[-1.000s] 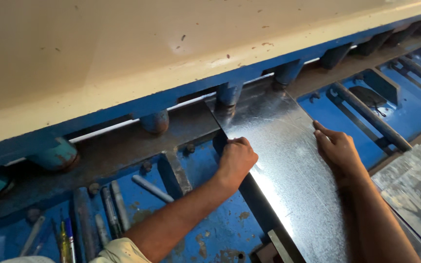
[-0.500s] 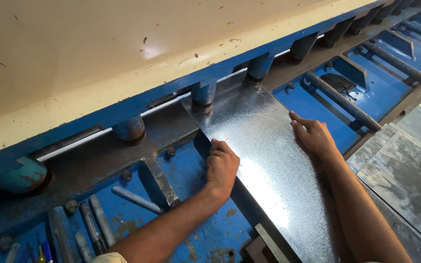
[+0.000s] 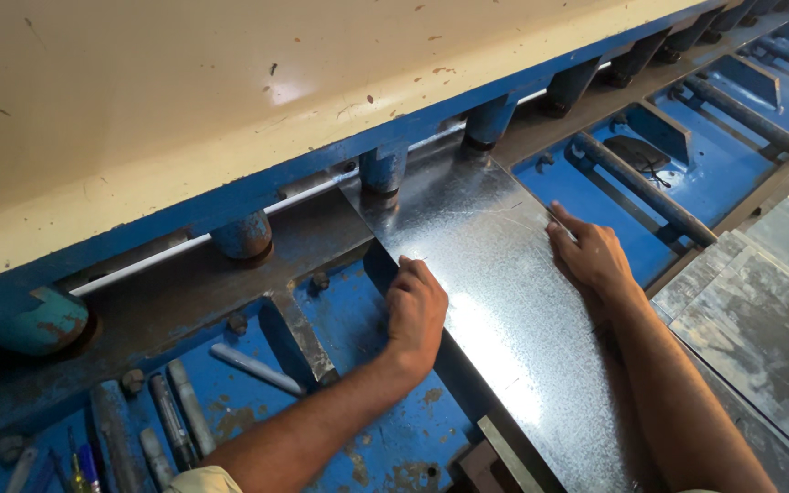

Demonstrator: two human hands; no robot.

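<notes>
1. Two bare hands press on one shiny metal sheet [image 3: 495, 310]. The sheet lies flat on the blue machine table [image 3: 385, 438].
2. The left hand [image 3: 415, 306] sits on the sheet's left edge. Its fingers curl over that edge and its palm faces down. It pinches the edge lightly; it is not a tight fist.
3. The right hand [image 3: 593, 256] lies on the sheet's right edge, fingers spread flat. It holds nothing and only presses down.
4. The sheet is long. Its long side runs from the person's body, up and away, toward the cream machine cover [image 3: 230, 100]. The far end sits under the blue round clamp feet [image 3: 383, 173], just at the slot below the cover.
5. Both hands are near the middle of the sheet, one on each side. The left hand is a bit closer to the person; the right hand is a bit closer to the slot.
6. Around them: a blue support bar [image 3: 294, 333] is left of the sheet. A white stick [image 3: 257, 368] and some pens [image 3: 171, 415] lie in the tray at the lower left. Round rollers [image 3: 641, 187] sit to the right. A grey floor [image 3: 769, 319] shows at the far right.
7. Nothing lies on the sheet between the hands and the slot. The clamp feet stand right above the far edge.
</notes>
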